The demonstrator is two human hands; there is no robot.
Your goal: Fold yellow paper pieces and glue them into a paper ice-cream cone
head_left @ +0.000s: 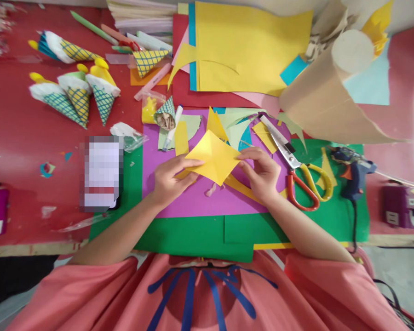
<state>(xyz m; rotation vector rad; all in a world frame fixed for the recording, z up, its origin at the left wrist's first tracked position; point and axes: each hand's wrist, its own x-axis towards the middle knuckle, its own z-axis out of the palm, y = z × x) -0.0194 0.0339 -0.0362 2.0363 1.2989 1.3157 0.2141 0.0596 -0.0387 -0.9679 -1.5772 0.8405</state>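
Observation:
A creased yellow sheet of paper (214, 156), roughly a diamond with curved-in sides, is held up over the purple sheet (186, 204). My left hand (172, 177) pinches its left corner between thumb and fingers. At the opposite corner, my right hand (260, 172) grips the edge with thumb and forefinger. Yellow offcuts (243, 186) lie beneath and beside the hands. Just right of my right hand rest scissors (293, 161) with one red and one yellow handle loop, blades pointing away. A white marker (172, 128) lies beyond my left hand.
Several paper cones with lattice patterns (74, 103) lie at the back left. Yellow sheets (251, 46) are stacked at the back. A large brown paper roll (331, 96) stands back right, with a blue glue gun (353, 174) in front. A blurred-out phone (101, 174) lies left.

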